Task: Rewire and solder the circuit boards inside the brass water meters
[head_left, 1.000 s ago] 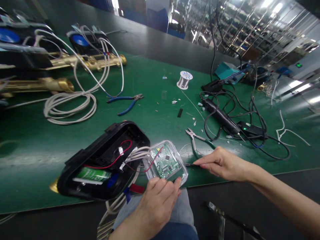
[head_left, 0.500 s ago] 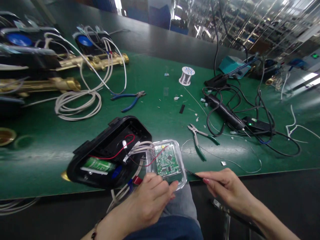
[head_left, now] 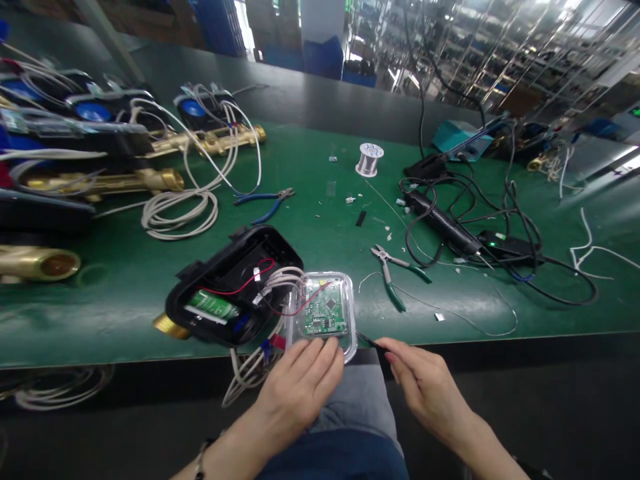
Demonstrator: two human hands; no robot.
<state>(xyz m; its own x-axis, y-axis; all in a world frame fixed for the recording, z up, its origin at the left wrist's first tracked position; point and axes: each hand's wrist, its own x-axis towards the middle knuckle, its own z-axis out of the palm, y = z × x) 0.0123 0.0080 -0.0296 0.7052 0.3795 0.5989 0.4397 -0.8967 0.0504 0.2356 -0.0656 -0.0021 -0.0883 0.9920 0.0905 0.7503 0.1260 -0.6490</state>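
1. One clear case (head_left: 352, 310), at the lower centre of the frame, holds one green circuit board (head_left: 325, 310).
2. Two hands are on it or near it. The left hand (head_left: 297, 380) has its fingers curled over the case's near edge, gripping it; the thumb is hidden.
3. The right hand (head_left: 415, 373) pinches one slim dark tool (head_left: 369, 340) between thumb and forefinger. Its tip is at the case's right side; I cannot tell whether they touch.
4. The left forearm rises from the bottom edge, palm down; the right one slants in from the lower right, pointing up and left.
5. One black box (head_left: 200, 277), left of the case, contains one green battery (head_left: 215, 305).
6. Two pliers lie on the desk (head_left: 310, 250): blue-handled pliers (head_left: 270, 197) left of centre, green-handled pliers (head_left: 387, 272) right of centre.
7. One wire spool (head_left: 370, 160) stands at upper centre; one teal box (head_left: 463, 139) sits upper right.
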